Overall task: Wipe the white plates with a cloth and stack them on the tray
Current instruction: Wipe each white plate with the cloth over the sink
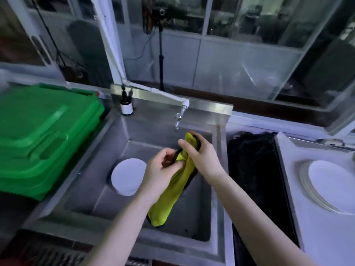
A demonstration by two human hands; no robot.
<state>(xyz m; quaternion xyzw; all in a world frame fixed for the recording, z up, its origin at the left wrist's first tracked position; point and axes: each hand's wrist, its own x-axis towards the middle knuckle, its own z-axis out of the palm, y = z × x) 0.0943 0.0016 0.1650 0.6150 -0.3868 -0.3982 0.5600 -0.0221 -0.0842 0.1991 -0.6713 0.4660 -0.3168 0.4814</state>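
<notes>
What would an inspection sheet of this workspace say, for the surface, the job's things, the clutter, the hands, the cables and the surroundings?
Surface: steel sink; white counter at the right.
Job's things: yellow cloth hangs over the basin; one white plate lies in the sink at the left; plate stack rests on the white counter.
Clutter: dark bottle on the sink's back ledge; green bins at the left.
Hands: left hand and right hand both grip the yellow cloth.
Cables: black cable hangs beside a stand behind the sink.
Surroundings: tap above the basin; glass partition behind; dark opening between sink and counter.
</notes>
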